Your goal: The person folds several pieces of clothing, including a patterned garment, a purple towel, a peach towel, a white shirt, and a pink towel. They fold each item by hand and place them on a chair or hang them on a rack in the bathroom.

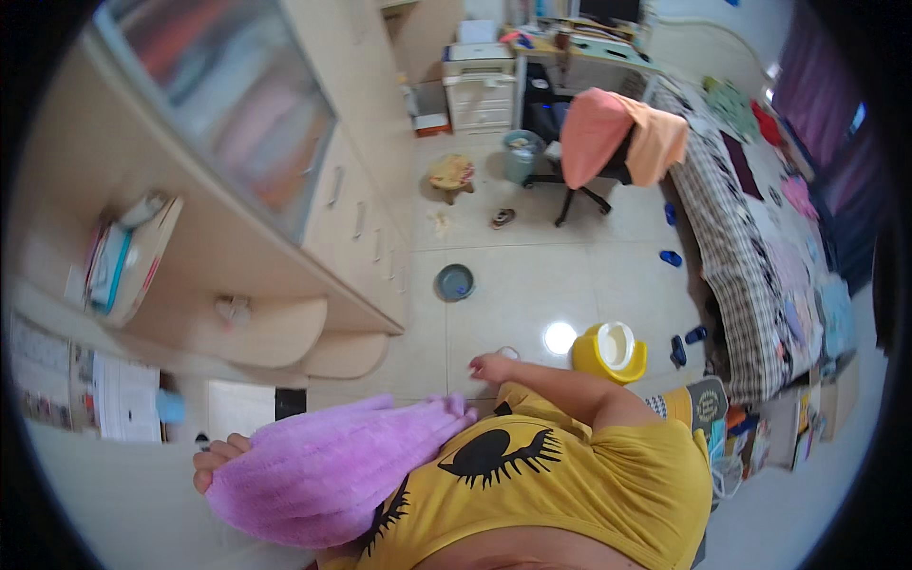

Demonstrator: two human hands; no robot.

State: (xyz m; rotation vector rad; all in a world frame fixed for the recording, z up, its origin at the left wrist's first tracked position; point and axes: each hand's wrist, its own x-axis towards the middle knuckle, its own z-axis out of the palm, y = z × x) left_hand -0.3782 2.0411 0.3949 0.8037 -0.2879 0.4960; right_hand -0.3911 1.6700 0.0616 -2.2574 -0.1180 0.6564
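A fluffy purple cloth [313,465] spreads across the lower left, in front of my yellow shirt. It hides most of my left forearm. Fingers of my left hand [220,460] curl round its outer left edge and grip it. The cloth's other end bunches up near the middle of my shirt. My right arm bends forward across my front. At its end my right hand [491,368] is held over the floor, fingers curled loosely in, and I see nothing in it. It is apart from the cloth.
A tall wardrobe [366,180] with shelves lines the left. On the floor are a grey basin [455,282], a yellow potty [610,353], a small stool [451,174], a bin [522,158] and blue slippers [671,257]. A draped office chair [598,142] and a bed [727,256] stand right.
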